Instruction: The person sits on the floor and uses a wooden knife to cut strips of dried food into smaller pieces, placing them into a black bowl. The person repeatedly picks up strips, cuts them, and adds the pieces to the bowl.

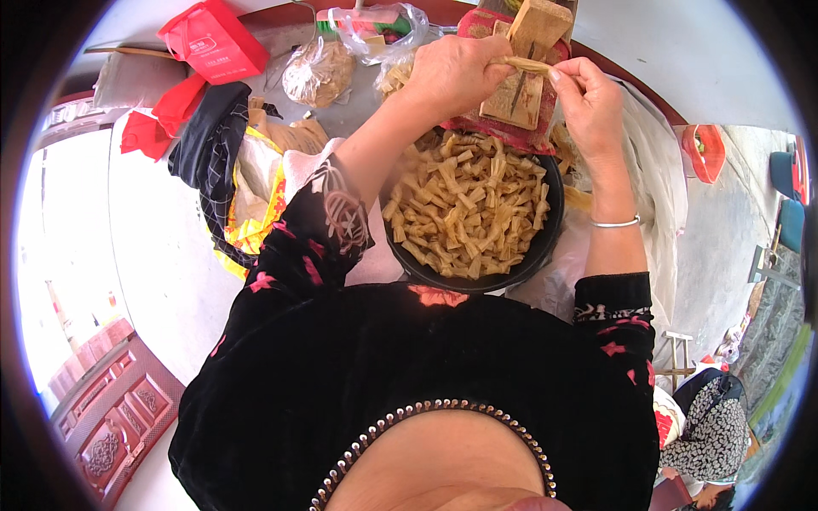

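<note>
Between my left hand [457, 76] and my right hand [591, 102], a tan fibrous strip [529, 64] is stretched, pinched at one end by each. Directly below it stands a wooden block [495, 110] with a thin dark upright strip, perhaps a blade, and a raised wooden piece [542, 25] at its far end. A red patterned cloth [543, 131] lies under the block. Nearer my body, a round black pan [470, 285] is heaped with short knotted tan strips [470, 204]. My left fingertips are partly hidden behind the hand.
To the left are a yellow-edged bag [252, 223], dark cloth [214, 121] and a red carrier bag [214, 45]. Clear plastic bags with tan contents [319, 70] sit on the floor ahead. Plastic sheeting [645, 166] covers the right side. Another person [706, 428] is at the lower right.
</note>
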Demonstrator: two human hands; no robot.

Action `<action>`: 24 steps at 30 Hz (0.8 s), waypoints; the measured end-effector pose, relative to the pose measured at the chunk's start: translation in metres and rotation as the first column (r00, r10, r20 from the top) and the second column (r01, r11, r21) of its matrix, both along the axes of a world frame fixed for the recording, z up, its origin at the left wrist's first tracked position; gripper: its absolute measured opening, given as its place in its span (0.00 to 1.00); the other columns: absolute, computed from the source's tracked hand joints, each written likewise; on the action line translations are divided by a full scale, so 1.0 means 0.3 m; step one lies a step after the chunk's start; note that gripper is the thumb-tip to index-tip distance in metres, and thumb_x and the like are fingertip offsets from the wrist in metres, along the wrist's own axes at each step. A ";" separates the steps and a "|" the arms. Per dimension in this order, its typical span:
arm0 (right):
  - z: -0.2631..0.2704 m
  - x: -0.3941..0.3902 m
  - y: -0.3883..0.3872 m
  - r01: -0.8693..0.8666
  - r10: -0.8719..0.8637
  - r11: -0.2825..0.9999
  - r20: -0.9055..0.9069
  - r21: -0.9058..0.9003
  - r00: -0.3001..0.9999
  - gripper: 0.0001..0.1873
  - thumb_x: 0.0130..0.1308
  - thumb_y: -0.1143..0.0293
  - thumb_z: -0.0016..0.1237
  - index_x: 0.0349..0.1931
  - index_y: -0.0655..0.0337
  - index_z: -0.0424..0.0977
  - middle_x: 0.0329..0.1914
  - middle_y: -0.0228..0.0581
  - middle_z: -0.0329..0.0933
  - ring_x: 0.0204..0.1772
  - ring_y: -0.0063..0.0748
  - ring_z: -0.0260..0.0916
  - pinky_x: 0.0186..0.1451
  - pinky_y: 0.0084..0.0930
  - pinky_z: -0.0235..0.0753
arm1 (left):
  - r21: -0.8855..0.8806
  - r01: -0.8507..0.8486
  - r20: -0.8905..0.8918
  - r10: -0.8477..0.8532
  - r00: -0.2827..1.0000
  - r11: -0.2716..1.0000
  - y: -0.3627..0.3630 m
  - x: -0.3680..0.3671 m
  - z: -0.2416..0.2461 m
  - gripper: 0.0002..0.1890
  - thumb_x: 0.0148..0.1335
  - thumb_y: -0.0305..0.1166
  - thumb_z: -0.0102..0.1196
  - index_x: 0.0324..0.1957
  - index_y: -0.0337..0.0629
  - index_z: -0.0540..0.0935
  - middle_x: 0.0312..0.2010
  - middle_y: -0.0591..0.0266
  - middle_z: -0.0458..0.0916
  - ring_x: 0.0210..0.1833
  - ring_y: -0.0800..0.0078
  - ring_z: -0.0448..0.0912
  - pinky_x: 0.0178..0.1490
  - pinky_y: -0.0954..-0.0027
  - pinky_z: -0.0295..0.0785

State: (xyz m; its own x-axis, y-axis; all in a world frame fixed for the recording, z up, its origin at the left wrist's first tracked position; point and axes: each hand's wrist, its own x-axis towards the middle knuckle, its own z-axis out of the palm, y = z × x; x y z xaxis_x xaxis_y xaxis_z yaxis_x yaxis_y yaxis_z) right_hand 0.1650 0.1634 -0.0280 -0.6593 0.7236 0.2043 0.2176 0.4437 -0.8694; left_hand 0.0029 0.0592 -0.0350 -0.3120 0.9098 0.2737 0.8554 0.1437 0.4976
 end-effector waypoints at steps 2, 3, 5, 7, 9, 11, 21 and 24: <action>-0.016 -0.016 0.008 0.059 -0.061 0.995 0.019 0.076 0.998 0.06 0.58 0.69 0.51 0.28 0.62 0.72 0.17 0.35 0.72 0.20 0.24 0.65 0.25 0.22 0.64 | 0.014 -0.029 -0.002 0.029 1.000 0.999 0.014 -0.010 -0.015 0.10 0.56 0.42 0.53 0.37 0.51 0.79 0.22 0.55 0.78 0.29 0.53 0.78 0.31 0.57 0.71; -0.036 -0.023 0.013 0.062 -0.066 0.993 0.031 0.105 0.997 0.07 0.57 0.69 0.51 0.27 0.62 0.72 0.17 0.37 0.73 0.21 0.27 0.66 0.26 0.23 0.65 | -0.012 -0.031 0.000 0.031 1.000 0.999 0.016 -0.012 -0.018 0.11 0.55 0.43 0.53 0.37 0.53 0.79 0.22 0.55 0.79 0.30 0.54 0.78 0.32 0.56 0.72; -0.054 -0.032 0.023 0.036 -0.051 0.990 0.105 0.139 0.993 0.07 0.56 0.69 0.52 0.27 0.62 0.72 0.18 0.40 0.73 0.21 0.32 0.68 0.26 0.26 0.66 | -0.065 -0.036 0.002 0.036 0.999 0.997 0.014 -0.015 -0.017 0.12 0.54 0.45 0.52 0.37 0.56 0.80 0.24 0.55 0.80 0.31 0.54 0.79 0.36 0.54 0.73; -0.047 -0.036 0.036 -0.016 -0.020 0.988 0.233 0.153 0.972 0.07 0.55 0.69 0.52 0.26 0.62 0.71 0.19 0.42 0.73 0.22 0.37 0.68 0.27 0.27 0.67 | -0.129 -0.012 -0.022 0.010 1.000 0.992 0.005 -0.013 -0.011 0.13 0.53 0.46 0.51 0.37 0.55 0.80 0.25 0.55 0.80 0.32 0.54 0.79 0.37 0.53 0.73; -0.086 -0.011 0.063 -0.066 -0.101 0.907 0.367 0.415 0.925 0.07 0.55 0.69 0.52 0.26 0.63 0.71 0.18 0.41 0.72 0.21 0.34 0.68 0.26 0.27 0.66 | -0.211 -0.015 -0.056 0.003 0.998 0.977 -0.018 -0.008 0.009 0.13 0.54 0.46 0.51 0.37 0.54 0.81 0.25 0.54 0.80 0.32 0.54 0.79 0.37 0.54 0.73; -0.110 0.011 0.082 -0.063 -0.078 0.932 0.369 0.356 0.926 0.07 0.55 0.70 0.52 0.25 0.63 0.72 0.17 0.38 0.72 0.21 0.29 0.68 0.26 0.26 0.66 | -0.308 -0.044 -0.102 0.013 0.995 0.950 -0.055 0.011 0.050 0.12 0.56 0.45 0.50 0.36 0.53 0.81 0.24 0.54 0.79 0.31 0.53 0.78 0.34 0.56 0.71; 0.041 0.011 -0.125 -0.402 0.023 0.265 -0.411 -0.876 0.911 0.12 0.68 0.65 0.40 0.28 0.61 0.71 0.14 0.27 0.63 0.14 0.17 0.57 0.16 0.16 0.57 | 0.078 0.035 0.970 -0.084 0.230 0.996 -0.117 0.235 0.022 0.26 0.66 0.51 0.41 0.29 0.37 0.80 0.26 0.54 0.81 0.27 0.71 0.79 0.33 0.70 0.76; 0.046 0.019 -0.123 -0.417 0.051 0.266 -0.420 -0.869 0.906 0.12 0.69 0.64 0.38 0.31 0.61 0.71 0.14 0.28 0.63 0.14 0.18 0.56 0.16 0.16 0.57 | 0.123 -0.014 0.982 -0.120 0.146 0.992 -0.109 0.259 0.019 0.22 0.69 0.45 0.38 0.44 0.33 0.75 0.25 0.61 0.77 0.28 0.77 0.77 0.33 0.75 0.75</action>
